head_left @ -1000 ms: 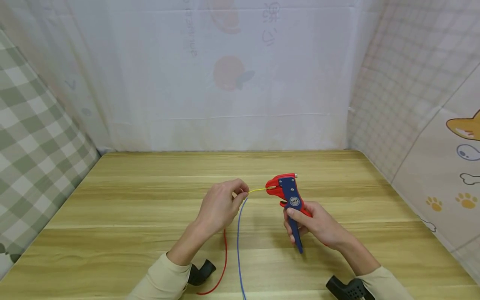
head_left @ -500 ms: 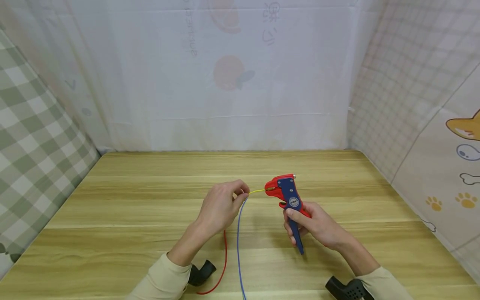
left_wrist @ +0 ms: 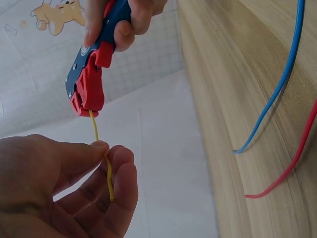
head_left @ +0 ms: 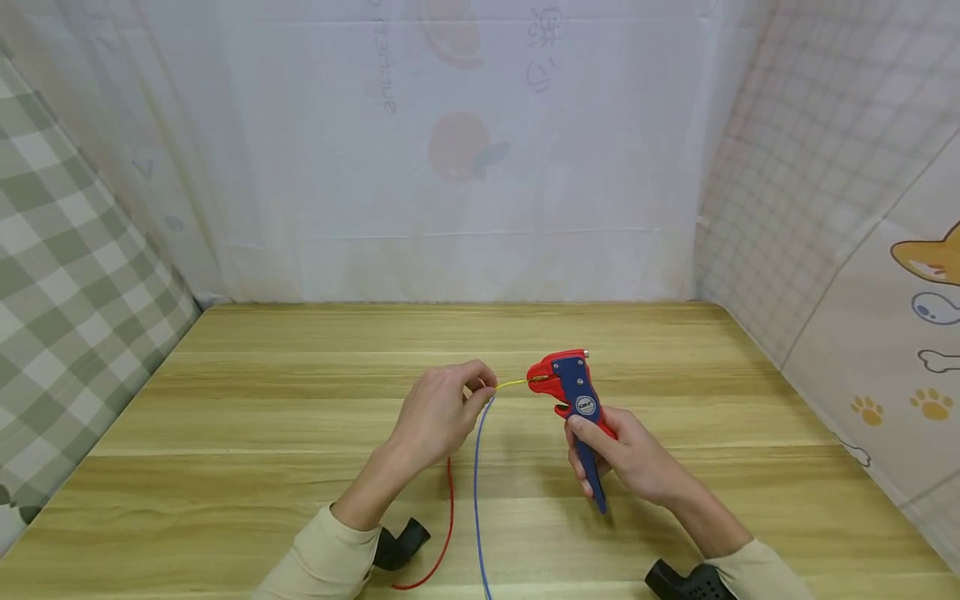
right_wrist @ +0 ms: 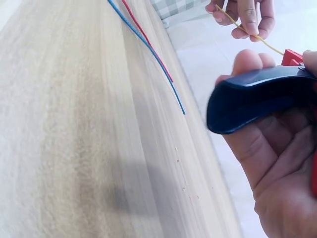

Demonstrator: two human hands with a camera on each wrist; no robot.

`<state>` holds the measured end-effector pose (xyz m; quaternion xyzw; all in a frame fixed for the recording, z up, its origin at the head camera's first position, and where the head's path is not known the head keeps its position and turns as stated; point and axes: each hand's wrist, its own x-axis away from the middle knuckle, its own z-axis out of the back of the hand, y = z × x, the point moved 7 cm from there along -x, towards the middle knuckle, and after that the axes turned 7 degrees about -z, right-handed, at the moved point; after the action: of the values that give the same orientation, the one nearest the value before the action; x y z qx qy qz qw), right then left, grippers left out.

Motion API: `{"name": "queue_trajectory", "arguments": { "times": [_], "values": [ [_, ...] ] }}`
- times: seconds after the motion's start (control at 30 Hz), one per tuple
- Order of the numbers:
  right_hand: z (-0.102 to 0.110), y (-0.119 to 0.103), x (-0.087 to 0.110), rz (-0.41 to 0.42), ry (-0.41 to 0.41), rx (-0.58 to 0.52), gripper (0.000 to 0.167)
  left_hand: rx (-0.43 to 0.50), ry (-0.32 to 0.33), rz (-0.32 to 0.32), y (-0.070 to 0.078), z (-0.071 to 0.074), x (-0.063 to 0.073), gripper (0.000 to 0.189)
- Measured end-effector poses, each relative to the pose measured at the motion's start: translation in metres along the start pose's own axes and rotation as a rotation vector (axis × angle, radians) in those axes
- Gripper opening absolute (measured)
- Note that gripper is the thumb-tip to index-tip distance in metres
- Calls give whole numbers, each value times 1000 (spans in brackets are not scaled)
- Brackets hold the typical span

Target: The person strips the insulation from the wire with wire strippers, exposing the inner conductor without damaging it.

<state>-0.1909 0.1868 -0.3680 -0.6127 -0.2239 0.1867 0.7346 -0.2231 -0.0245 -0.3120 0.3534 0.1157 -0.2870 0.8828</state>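
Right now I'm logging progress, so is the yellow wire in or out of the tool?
In: the wire runs from the left hand between the red jaws of the tool; exactly how deep, I cannot tell.

Above the table (head_left: 300, 375), a first wire (left_wrist: 94, 125) was pinched by the left hand (head_left: 441, 412) and set in the mouth of a wire stripper (head_left: 576, 385), which was held farther right by the right hand (head_left: 626, 454). Well short of the table's far edge, a second wire (left_wrist: 288, 72) was laid, a third wire (left_wrist: 297, 155) placed to its left. Behind the far edge, a sheet (head_left: 360, 183) was hung.
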Motion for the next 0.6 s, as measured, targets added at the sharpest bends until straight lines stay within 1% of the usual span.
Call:
{"name": "queue_trajectory", "arguments": {
  "times": [0.3, 0.47, 0.53, 0.6],
  "values": [
    [-3, -2, 1, 19, 43, 22, 42, -3, 3, -8, 1, 2, 0, 4],
    [2, -4, 1, 19, 148, 71, 40, 17, -4, -2, 1, 3, 0, 4],
    [4, -4, 1, 12, 175, 81, 38, 21, -9, 6, 1, 2, 0, 5],
    [4, -4, 1, 10, 153, 69, 36, 18, -12, 14, 1, 2, 1, 5]
  ]
}}
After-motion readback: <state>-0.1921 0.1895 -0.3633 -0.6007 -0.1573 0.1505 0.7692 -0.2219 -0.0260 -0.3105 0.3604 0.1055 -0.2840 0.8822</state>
